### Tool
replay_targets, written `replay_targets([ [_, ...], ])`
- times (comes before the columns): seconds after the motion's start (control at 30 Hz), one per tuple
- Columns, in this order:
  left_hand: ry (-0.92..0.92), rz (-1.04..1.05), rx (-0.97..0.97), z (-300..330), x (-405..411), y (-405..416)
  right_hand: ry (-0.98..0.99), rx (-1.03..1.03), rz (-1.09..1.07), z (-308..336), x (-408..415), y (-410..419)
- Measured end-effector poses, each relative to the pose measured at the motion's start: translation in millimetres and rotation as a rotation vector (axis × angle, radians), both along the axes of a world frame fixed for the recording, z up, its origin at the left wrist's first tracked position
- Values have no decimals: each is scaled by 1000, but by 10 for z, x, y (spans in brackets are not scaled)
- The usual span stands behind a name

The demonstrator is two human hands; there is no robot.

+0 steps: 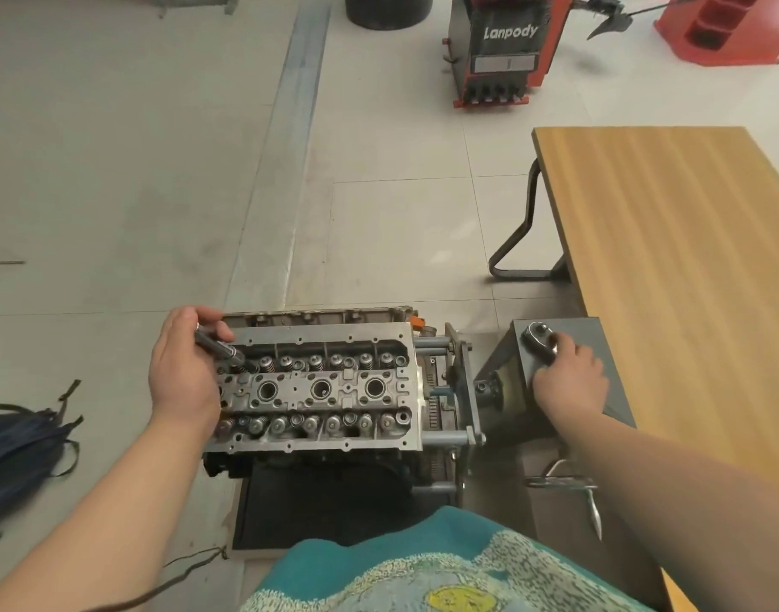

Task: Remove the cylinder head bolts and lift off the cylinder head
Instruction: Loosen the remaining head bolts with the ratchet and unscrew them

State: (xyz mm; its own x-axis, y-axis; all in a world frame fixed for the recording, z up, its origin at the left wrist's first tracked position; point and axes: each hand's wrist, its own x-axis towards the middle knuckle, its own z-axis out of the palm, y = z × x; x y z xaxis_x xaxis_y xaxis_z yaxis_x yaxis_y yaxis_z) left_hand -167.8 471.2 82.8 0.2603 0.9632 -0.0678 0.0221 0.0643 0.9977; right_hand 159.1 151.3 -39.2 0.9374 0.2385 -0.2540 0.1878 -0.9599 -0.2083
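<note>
While gripped, bolt (222, 347) inside left grip (185, 364).

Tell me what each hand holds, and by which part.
Left hand grips a dark extension bar near its upper end, its tip in the cylinder head. Right hand grips the ratchet by its handle.

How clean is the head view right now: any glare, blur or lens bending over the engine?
Head view: even, soft light; grey metal cylinder head fairly sharp, no strong glare; wide-angle bending curves the wooden tabletop edges; left hand and right hand slightly soft; forearms at the bottom stretched.
</note>
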Motion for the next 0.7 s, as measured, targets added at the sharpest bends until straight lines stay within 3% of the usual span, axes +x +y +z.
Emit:
replay_targets([
  [0.27, -29, 127, -119, 98, 111, -81, 65, 121, 95, 51, 206, -95],
  [0.47, -5, 100, -141, 183, 122, -123, 178, 223, 80, 49, 203, -83],
  [0.6, 169, -12, -10, 159, 44, -112, 253, 336, 3, 109, 100, 45],
  [0.7, 197, 1, -30, 139, 32, -90, 364, 513, 22, 285, -68, 265],
])
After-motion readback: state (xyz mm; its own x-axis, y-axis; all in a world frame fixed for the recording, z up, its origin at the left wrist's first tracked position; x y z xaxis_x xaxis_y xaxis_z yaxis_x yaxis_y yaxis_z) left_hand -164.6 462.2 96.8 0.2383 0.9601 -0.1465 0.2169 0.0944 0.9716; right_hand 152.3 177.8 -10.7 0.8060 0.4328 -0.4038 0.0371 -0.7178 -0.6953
